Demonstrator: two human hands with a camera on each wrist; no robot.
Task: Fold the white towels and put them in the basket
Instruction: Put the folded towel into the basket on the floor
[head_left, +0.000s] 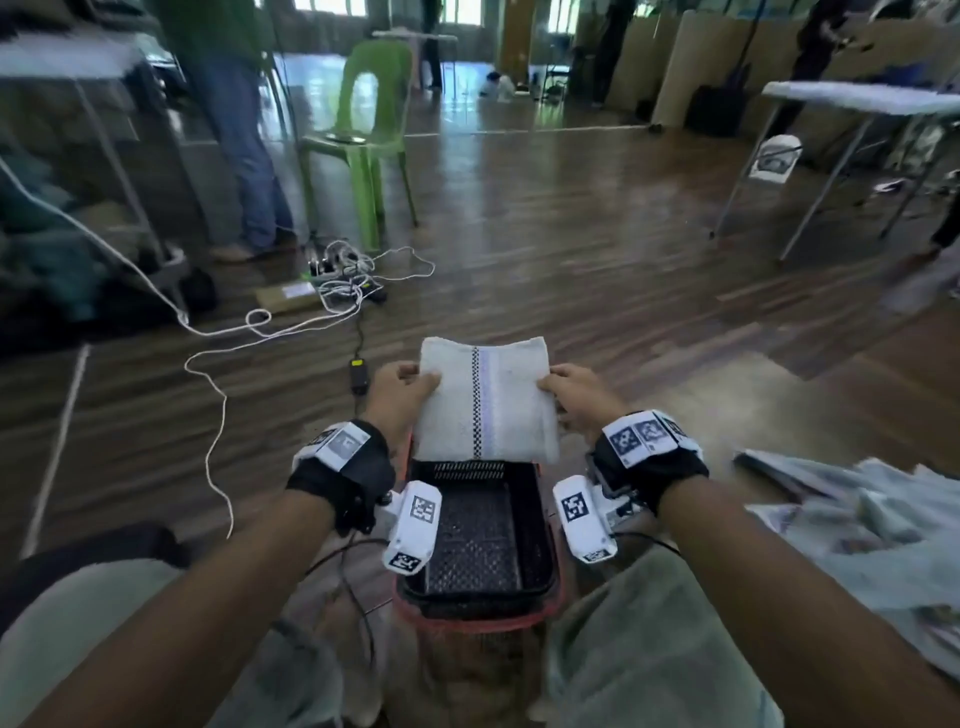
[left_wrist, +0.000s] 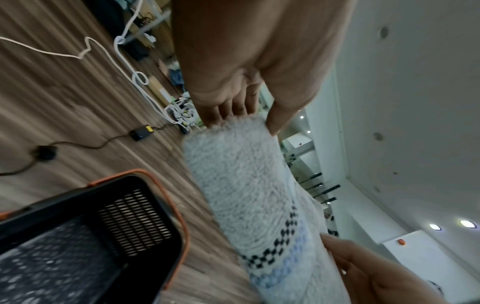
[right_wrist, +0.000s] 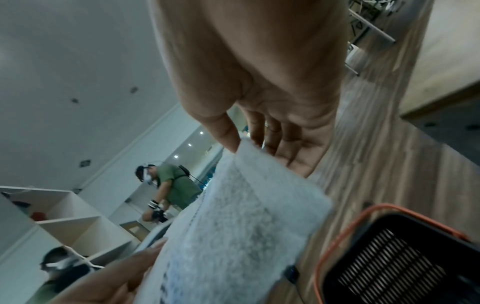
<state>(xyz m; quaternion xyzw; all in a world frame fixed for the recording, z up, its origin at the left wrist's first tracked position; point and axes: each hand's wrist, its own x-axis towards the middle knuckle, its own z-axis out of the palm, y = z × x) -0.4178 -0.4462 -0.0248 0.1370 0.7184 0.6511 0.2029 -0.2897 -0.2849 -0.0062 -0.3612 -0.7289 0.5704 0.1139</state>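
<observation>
Above the basket's far end, left hand (head_left: 400, 397) & right hand (head_left: 576, 397) each pinch one side edge of 1 folded white towel (head_left: 485, 400), thumbs on top, fingers under. Black mesh basket (head_left: 545, 525), orange rim, holds nothing visible, sits btwn the knees. Nearby: white cable (head_left: 218, 374), 1 black adapter (head_left: 358, 374), 1 green chair (head_left: 363, 130), crumpled cloth pile (head_left: 857, 519) at right.

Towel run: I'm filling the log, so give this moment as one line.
folded towel | held by left hand, right hand | above basket | basket looks empty
</observation>
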